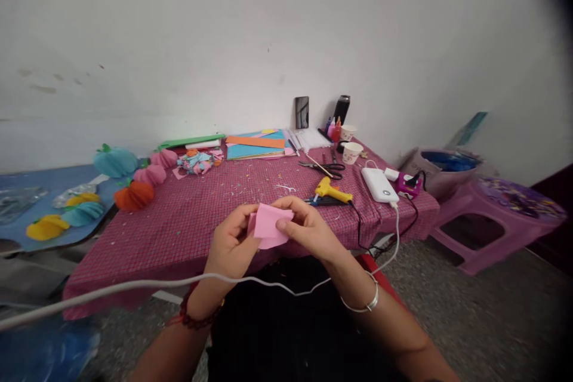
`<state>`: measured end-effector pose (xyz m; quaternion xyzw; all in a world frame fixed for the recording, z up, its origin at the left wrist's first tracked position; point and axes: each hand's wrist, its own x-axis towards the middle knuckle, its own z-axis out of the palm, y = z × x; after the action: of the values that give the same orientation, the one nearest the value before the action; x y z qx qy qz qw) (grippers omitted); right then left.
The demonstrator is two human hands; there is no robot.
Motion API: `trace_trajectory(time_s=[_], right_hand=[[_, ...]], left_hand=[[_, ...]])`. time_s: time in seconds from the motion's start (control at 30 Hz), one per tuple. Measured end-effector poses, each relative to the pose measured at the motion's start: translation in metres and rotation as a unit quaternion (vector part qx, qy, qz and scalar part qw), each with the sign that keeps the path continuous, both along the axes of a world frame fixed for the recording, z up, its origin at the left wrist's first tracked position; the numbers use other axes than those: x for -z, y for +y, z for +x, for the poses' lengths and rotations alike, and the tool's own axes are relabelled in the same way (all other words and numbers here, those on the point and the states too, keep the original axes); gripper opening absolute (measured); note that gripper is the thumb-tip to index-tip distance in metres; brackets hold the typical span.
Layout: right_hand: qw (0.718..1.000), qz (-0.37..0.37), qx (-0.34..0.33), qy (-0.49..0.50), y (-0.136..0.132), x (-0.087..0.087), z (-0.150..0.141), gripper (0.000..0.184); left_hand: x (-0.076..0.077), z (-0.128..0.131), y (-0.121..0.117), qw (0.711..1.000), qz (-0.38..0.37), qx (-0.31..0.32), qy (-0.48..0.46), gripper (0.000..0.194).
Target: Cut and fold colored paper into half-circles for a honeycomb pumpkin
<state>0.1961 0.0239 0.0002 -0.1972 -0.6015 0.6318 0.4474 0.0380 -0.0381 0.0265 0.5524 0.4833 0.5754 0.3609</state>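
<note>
Holding the paper (269, 221) between both hands, above the near edge of the bench (172, 224). Pinching at its 9 o'clock side with the left hand (230, 245), at 3 o'clock with the right hand (316, 230), thumb pressed on the front. Looks roughly square, without a clear long axis; equally near to both. Beyond, at 2 o'clock, the glue gun (329, 190).

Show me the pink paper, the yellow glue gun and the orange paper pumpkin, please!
Pink paper (267, 222): head view, its near face.
Yellow glue gun (330, 190): head view, its body.
Orange paper pumpkin (133, 196): head view, its folded side.
</note>
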Motion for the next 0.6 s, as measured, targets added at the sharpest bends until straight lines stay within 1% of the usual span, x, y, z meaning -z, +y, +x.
trace_trajectory(time_s=[0.1, 0.23, 0.3, 0.4, 0.43, 0.5, 0.57, 0.6], right_hand=[[0.997, 0.044, 0.058, 0.011, -0.003, 0.0, -0.003, 0.025], [0.993, 0.067, 0.099, 0.024, -0.001, 0.0, -0.006, 0.013], [0.989, 0.057, 0.123, 0.056, 0.003, -0.002, -0.004, 0.017], [0.982, 0.007, 0.16, 0.101, 0.008, -0.007, 0.005, 0.022], [0.983, -0.009, 0.155, 0.101, 0.007, -0.009, 0.008, 0.023], [0.991, -0.025, 0.11, 0.066, 0.004, -0.013, 0.013, 0.025], [0.998, -0.011, 0.056, 0.007, -0.001, -0.016, 0.014, 0.025], [0.999, 0.005, 0.043, -0.022, -0.004, -0.017, 0.012, 0.024]], left_hand=[[0.002, -0.003, 0.002, 0.999, 0.024, -0.007, 0.039, 0.024], [0.006, -0.006, 0.007, 0.999, 0.008, -0.004, 0.041, 0.02], [0.008, -0.009, 0.009, 0.999, 0.0, 0.006, 0.04, 0.019], [0.011, -0.012, 0.013, 1.0, 0.013, 0.008, 0.026, 0.03], [0.012, -0.013, 0.014, 1.0, 0.022, 0.0, 0.022, 0.036], [0.012, -0.014, 0.016, 0.999, 0.039, -0.018, 0.03, 0.042], [0.012, -0.015, 0.016, 0.996, 0.05, -0.037, 0.066, 0.035], [0.012, -0.015, 0.016, 0.993, 0.054, -0.047, 0.089, 0.029]])
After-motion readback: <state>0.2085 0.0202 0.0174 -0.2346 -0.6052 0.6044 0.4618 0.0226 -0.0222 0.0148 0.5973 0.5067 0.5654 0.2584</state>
